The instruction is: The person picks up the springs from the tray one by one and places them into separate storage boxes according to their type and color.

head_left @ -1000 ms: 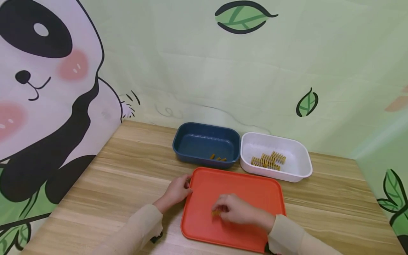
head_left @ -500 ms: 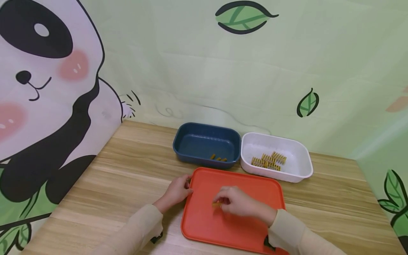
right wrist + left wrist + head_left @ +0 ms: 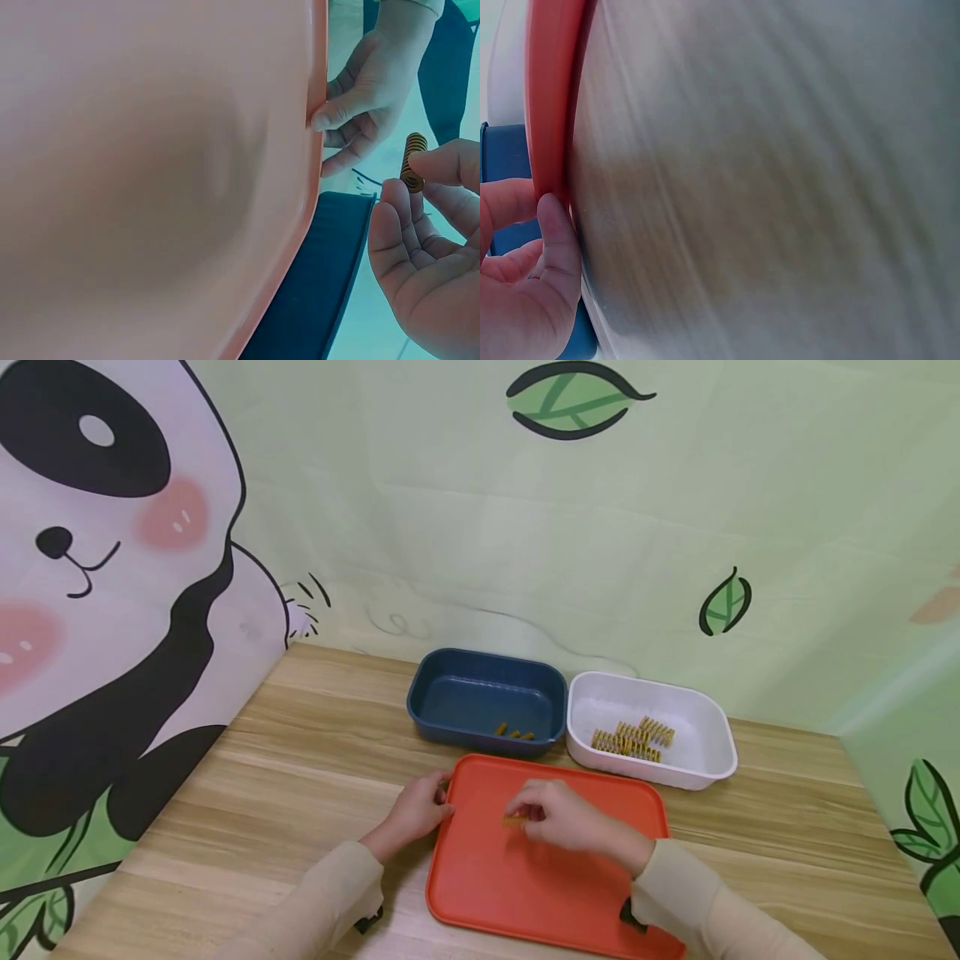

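Observation:
Between the thumb and fingers of my right hand (image 3: 558,814) is a small yellow coil spring (image 3: 412,163), pinched above the red tray (image 3: 555,893). The right wrist view shows the spring clear of the tray's surface, its coils and one open end visible. My left hand (image 3: 414,807) grips the tray's left edge, thumb on the rim and fingers at the side, as the left wrist view also shows with the thumb (image 3: 555,232) against the red rim. Several like springs (image 3: 630,741) lie grouped in the white bin (image 3: 697,735) behind the tray.
Left of the white bin stands a dark blue bin (image 3: 487,693), with a few small yellowish-brown pieces (image 3: 514,734) near its front wall. Both bins sit side by side on the wooden table (image 3: 315,727), close behind the tray. A printed panda backdrop (image 3: 450,527) rises behind.
My right hand has moved away from me over the tray, toward the bins, carrying the spring. My left hand has stayed at the tray's edge.

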Motion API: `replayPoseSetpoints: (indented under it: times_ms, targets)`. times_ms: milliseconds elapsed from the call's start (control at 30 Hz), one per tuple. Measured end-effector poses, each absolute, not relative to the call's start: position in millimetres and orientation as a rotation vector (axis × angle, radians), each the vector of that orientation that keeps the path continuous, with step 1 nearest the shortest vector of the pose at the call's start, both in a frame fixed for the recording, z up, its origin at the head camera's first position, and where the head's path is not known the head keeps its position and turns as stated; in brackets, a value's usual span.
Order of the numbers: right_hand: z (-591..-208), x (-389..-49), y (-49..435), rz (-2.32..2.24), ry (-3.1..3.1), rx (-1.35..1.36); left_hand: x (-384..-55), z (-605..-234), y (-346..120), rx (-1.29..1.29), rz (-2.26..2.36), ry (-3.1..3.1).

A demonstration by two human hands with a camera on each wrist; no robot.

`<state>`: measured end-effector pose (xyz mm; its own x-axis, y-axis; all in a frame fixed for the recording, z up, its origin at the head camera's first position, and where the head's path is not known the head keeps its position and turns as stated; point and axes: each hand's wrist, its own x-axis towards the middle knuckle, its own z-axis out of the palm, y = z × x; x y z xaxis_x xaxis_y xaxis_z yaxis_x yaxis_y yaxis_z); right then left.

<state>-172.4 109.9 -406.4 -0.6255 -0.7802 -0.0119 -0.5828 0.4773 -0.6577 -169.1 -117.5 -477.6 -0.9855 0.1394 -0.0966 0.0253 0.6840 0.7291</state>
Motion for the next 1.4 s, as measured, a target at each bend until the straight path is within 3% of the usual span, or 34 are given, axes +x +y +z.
replayPoseSetpoints:
  times_ms: [667,1400]
  targets:
    - [-402.5,-190.3,109.0,-0.910,2.543,-1.241,-169.0,-478.8,-118.5,0.144,1.190,2.754]
    - [-402.8,-211.5,99.8,-0.934,2.632,-1.142,-168.4,-478.8,-118.4,0.154,1.203,2.755]
